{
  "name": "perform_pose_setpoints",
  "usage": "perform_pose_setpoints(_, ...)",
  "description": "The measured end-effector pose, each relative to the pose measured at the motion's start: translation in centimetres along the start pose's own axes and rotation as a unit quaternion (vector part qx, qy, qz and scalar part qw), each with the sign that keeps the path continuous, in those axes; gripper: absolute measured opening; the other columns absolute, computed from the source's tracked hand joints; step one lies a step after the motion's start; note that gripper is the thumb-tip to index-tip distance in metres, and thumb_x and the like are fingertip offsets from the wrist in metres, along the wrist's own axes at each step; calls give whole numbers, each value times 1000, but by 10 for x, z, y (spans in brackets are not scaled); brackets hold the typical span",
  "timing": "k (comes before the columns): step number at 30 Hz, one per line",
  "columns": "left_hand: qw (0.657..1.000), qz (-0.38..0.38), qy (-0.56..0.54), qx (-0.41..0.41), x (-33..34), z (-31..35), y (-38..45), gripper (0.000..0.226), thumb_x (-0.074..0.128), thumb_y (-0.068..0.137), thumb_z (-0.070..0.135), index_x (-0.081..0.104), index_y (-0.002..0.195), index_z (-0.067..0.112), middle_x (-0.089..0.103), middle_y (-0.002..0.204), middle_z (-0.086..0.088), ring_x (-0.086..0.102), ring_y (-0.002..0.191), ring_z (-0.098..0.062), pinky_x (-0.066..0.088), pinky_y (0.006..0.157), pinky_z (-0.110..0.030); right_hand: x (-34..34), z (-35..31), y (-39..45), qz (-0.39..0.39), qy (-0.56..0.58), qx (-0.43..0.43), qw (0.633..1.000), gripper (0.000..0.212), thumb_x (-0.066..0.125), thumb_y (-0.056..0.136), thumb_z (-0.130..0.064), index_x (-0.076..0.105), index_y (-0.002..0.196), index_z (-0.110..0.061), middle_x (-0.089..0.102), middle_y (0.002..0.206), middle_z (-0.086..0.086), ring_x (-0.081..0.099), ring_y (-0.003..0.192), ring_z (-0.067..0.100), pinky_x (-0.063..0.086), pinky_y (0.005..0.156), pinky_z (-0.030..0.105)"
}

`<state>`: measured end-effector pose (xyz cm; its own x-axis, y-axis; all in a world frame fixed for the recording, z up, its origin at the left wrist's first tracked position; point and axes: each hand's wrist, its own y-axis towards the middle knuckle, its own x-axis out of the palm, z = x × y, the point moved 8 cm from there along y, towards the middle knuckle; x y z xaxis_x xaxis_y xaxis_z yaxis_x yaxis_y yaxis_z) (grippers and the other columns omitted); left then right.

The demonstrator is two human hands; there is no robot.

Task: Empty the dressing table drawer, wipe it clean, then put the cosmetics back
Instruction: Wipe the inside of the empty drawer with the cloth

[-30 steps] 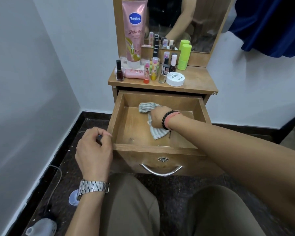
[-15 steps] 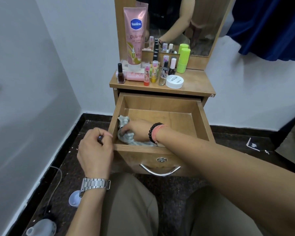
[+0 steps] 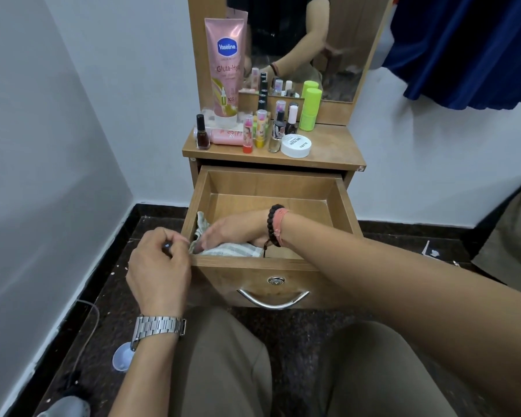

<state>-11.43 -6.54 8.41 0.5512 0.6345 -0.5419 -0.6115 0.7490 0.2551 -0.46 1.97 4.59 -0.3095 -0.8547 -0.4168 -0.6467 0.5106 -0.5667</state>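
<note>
Two hands are seen at the pulled-out drawer [image 3: 340,206]. The cloth [image 3: 232,249] is pressed by the right hand [image 3: 232,230] into the front-left corner, approx. against the front wall; its fingers [image 3: 206,240] are bent down over the cloth, but whether it is gripped or only pushed cannot be told. The left hand [image 3: 158,269] is held at the drawer's front-left corner, just outside, fingers curled in with thumb and fingertips together; if something small is pinched there cannot be told. No cosmetics are seen inside the drawer, so the emptying is judged as done and the wiping step is in hand. The cosmetics, e.g. the Vaseline tube [image 3: 226,67], nail polish [image 3: 202,133], white jar [image 3: 296,145] and green stick [image 3: 310,109], are standing on the counter [image 3: 334,149] in front of the mirror [image 3: 337,40]. Next, the remaining floor and walls probably must be wiped, w/ the cloth kept flat, then the items put back.
</note>
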Motion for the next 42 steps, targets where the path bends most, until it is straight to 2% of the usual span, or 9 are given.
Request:
perform_pose_setpoints(3,1000,-3,4,1,0,0,0,16,56,82,11,64,72,20,64,83,4,54,78,-22,35,68,-31,7,-1,-3,26,-192,8,981,39,38,103,-17,50,137,-2,46,145,13,42,135,27,30,112,31)
perform_pose_setpoints(7,1000,-4,3,4,-1,-1,0,16,56,83,11,63,71,19,62,81,5,51,75,-19,33,67,-31,-16,37,-47,38,-407,149,900,39,34,104,-22,43,141,-10,48,138,4,45,124,13,41,79,12)
perform_pose_setpoints(9,1000,-5,1,3,-2,-1,-1,15,56,83,11,63,72,19,62,80,5,50,75,-19,33,67,-31,-21,36,-57,37,-283,138,948,36,38,103,-17,51,137,-13,55,129,5,50,100,14,48,85,18)
perform_pose_setpoints(12,1000,-5,-4,-2,-2,-2,-1,17,56,83,10,63,71,20,61,80,6,51,74,-19,34,68,-31,-56,37,-58,115,-200,80,970,32,44,99,-12,63,123,-14,67,94,5,53,58,11,47,50,19)
perform_pose_setpoints(16,1000,-4,-8,-3,-1,0,-2,18,55,82,10,63,70,21,62,80,6,54,75,-21,37,68,-32,-122,76,-93,311,-401,188,841,27,44,96,-15,60,117,-10,59,121,8,56,111,30,45,91,38)
perform_pose_setpoints(19,1000,-4,-7,-3,-2,-1,-1,18,55,82,10,63,70,21,63,80,6,55,75,-22,40,68,-34,-99,120,-80,188,-406,255,857,27,46,96,-16,58,118,-6,62,122,13,59,109,32,49,92,37)
perform_pose_setpoints(26,1000,-8,-6,4,0,-2,0,19,55,82,9,63,70,22,63,78,6,54,72,-19,37,65,-31,-101,134,-55,201,-338,287,873,59,36,99,-19,14,151,-2,19,156,18,32,139,35,31,113,42)
perform_pose_setpoints(36,1000,-5,-9,5,2,-4,1,16,54,83,14,62,72,23,64,83,7,54,73,-15,43,66,-34,-64,34,23,227,-324,50,917,48,43,91,-8,44,138,-7,46,142,14,44,129,29,38,107,34)
perform_pose_setpoints(42,1000,-12,-14,12,1,-6,4,17,55,82,13,61,71,24,64,83,7,55,74,-15,45,67,-35,-68,18,64,230,-375,75,895,28,44,93,-19,60,112,-6,63,116,11,61,103,28,50,91,35)
